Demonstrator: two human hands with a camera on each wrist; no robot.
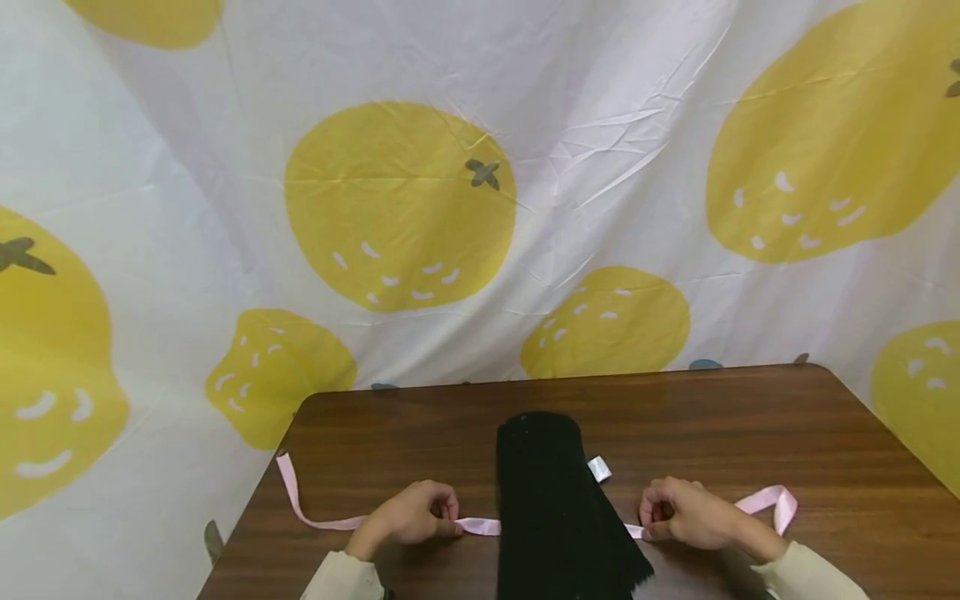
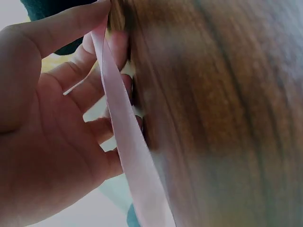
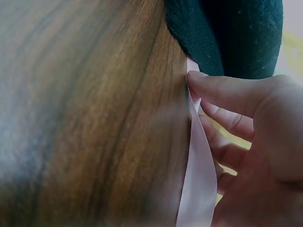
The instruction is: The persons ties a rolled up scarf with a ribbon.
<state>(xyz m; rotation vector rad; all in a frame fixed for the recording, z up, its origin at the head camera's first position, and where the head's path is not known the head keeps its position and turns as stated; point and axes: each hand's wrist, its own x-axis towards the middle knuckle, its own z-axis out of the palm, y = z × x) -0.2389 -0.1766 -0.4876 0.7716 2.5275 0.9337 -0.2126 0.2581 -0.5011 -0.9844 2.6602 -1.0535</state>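
A folded black knit cloth (image 1: 551, 500), maybe a scarf, lies lengthwise on the wooden table. Under it crosses a pink satin ribbon (image 1: 480, 526), which comes out on both sides. Left of the cloth, my left hand (image 1: 415, 512) pinches the ribbon between thumb and fingertips; in the left wrist view the ribbon (image 2: 128, 127) runs back along the palm. My right hand (image 1: 693, 515) pinches the ribbon close to the cloth's right edge. In the right wrist view the thumb presses the ribbon (image 3: 199, 165) near the dark cloth (image 3: 251, 33). The ribbon's middle is hidden beneath the cloth.
A small white tag (image 1: 599, 468) sticks out at the cloth's right side. The ribbon's loose left end (image 1: 287, 475) and its folded right end (image 1: 780, 502) lie outward on the brown table (image 1: 712, 417). A white curtain with yellow fruit prints (image 1: 405, 208) hangs behind the table.
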